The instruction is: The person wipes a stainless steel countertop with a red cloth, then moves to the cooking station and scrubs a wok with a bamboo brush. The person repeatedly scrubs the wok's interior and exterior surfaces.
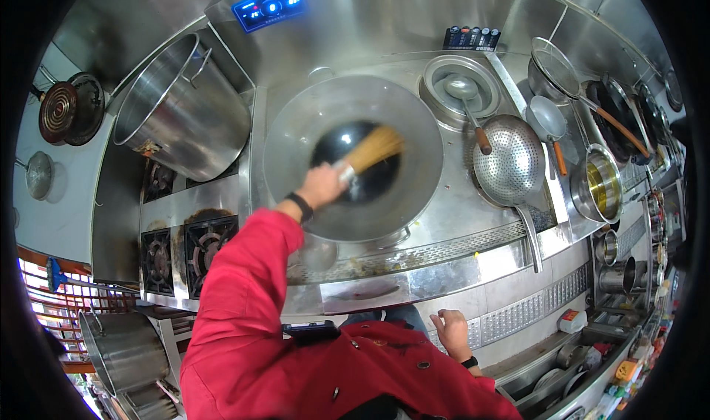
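Observation:
My left hand (321, 186) grips the bound handle of a bamboo wok brush (376, 149), blurred as if in motion. Its bristles point right across the dark centre of a large steel wok (410, 198) set in the range. That dark centre glistens with reflections. My right hand (452, 331) hangs low at my right side, in front of the range's front edge. It holds nothing that I can see, and its thumb stands apart from loosely bent fingers.
A tall stockpot (194, 114) stands left of the wok, by gas burners (208, 248). To the right are a ladle (461, 88) in a round pot (488, 106), a perforated skimmer (509, 159) with its handle overhanging the front edge, and a bowl of yellow oil (596, 184).

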`<move>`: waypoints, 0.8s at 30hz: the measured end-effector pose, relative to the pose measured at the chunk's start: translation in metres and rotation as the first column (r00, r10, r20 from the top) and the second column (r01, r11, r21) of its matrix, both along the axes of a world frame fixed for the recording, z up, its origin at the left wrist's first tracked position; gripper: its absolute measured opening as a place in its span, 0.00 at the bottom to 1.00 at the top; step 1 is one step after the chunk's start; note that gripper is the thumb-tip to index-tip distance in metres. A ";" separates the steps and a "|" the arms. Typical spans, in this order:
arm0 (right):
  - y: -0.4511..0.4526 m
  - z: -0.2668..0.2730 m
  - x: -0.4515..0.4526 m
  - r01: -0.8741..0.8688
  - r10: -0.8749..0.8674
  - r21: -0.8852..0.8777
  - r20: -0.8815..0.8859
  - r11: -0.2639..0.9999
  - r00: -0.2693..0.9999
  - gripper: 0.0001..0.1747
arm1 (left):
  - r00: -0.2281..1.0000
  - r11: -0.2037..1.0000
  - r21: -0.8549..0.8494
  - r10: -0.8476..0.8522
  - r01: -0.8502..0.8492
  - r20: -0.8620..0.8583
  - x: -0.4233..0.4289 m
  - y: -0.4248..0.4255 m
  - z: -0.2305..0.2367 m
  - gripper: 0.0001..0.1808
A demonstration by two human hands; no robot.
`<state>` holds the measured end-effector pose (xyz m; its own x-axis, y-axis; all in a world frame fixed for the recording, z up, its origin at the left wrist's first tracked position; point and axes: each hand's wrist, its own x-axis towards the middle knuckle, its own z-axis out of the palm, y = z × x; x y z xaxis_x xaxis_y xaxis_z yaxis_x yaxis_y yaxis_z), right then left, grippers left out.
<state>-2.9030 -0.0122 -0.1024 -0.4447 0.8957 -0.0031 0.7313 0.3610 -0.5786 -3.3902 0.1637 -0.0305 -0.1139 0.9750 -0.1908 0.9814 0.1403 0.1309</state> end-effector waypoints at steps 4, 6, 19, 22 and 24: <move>-0.011 -0.003 0.021 0.059 -0.056 -0.036 0.070 0.998 0.996 0.14 | 0.953 0.955 0.189 0.261 -0.230 -0.156 -0.042 0.027 0.001 0.29; -0.017 -0.005 0.027 0.091 -0.088 -0.042 0.068 0.995 0.994 0.14 | 0.935 0.932 0.206 0.329 -0.298 -0.134 -0.046 0.022 0.013 0.29; -0.007 -0.006 0.009 0.040 -0.037 -0.073 0.032 0.997 0.999 0.17 | 0.963 0.954 0.208 0.245 -0.217 -0.116 -0.001 0.029 -0.013 0.24; -0.010 -0.008 0.017 0.081 -0.075 -0.106 0.054 0.991 0.996 0.16 | 0.941 0.941 0.236 0.288 -0.244 -0.176 -0.027 0.020 0.007 0.22; -0.015 -0.011 0.020 0.088 -0.080 -0.116 0.067 0.989 0.995 0.16 | 0.944 0.956 0.171 0.270 -0.239 -0.191 -0.030 0.003 0.027 0.23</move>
<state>-2.8830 -0.0270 -0.1131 -0.3635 0.9215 -0.1371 0.7918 0.2280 -0.5666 -3.4203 0.1665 -0.0039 -0.3838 0.9234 0.0044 0.9227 0.3837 -0.0372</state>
